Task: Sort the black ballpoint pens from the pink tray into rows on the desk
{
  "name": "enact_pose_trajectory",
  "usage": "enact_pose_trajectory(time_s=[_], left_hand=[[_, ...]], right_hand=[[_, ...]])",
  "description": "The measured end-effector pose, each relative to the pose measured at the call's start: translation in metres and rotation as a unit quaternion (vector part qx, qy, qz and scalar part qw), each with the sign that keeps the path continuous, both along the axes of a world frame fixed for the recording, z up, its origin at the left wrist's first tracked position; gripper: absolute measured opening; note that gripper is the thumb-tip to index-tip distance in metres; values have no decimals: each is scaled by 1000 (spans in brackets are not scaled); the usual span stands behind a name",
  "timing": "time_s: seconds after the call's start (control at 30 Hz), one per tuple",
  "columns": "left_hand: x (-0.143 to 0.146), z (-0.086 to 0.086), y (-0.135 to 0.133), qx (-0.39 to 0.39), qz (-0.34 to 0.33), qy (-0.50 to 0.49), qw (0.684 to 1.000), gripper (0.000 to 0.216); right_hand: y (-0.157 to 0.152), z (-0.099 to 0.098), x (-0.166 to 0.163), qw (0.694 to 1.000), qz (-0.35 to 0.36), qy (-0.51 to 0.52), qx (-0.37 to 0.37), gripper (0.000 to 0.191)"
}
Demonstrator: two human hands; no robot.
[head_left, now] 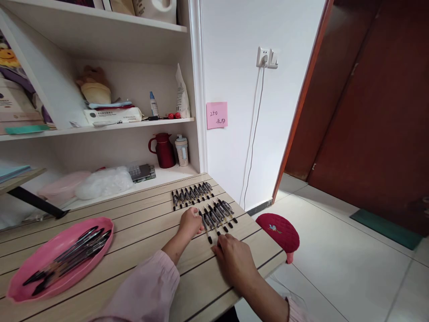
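Note:
Two rows of black-and-clear pens lie side by side on the wooden table. The far row of pens point(191, 195) sits close to the wall shelf, and the nearer row of pens point(217, 215) fans out at a slant. My left hand point(191, 222) rests curled at the left end of the nearer row, beside its leftmost pen point(205, 227); whatever its fingers hold is hidden. My right hand point(236, 259) is bent over the table with its fingertips closed at the lower end of a pen point(218, 232) in that row.
At left a pink oval tray point(20, 286) holds several more pens. Behind the table, a white shelf point(161, 124) carries a dark red jug point(166, 151), a cup point(182, 151) and a plastic bag point(105, 182). A red stool point(279, 232) stands beyond the right table edge.

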State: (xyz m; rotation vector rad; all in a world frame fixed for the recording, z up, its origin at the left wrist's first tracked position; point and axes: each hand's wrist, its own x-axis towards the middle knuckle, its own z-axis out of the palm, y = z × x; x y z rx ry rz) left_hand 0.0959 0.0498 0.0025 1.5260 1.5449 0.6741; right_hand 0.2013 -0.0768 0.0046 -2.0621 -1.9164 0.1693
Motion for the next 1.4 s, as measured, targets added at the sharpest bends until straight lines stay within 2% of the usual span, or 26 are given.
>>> enact_pose_trajectory(time_s=[0.27,0.7,1.1,1.27,1.4], left_hand=[[0,-1,-1,4,-1,-14,1000,45],[-2,1,-3,0,-23,-27,999,47],[-12,4,-11,21,-52,-14,998,45],[-32,11,-19,55,-72,15,996,43],[-78,37,-21,120,-72,61,988,39]], right_hand=[[10,2,-4,1000,-6,-8,-6,16],[-15,-13,14,998,-50,-18,38,17],[-23,-13,15,998,-40,12,52,19],[-28,-16,8,997,-17,2,73,19],[-30,-20,3,996,9,8,88,26]])
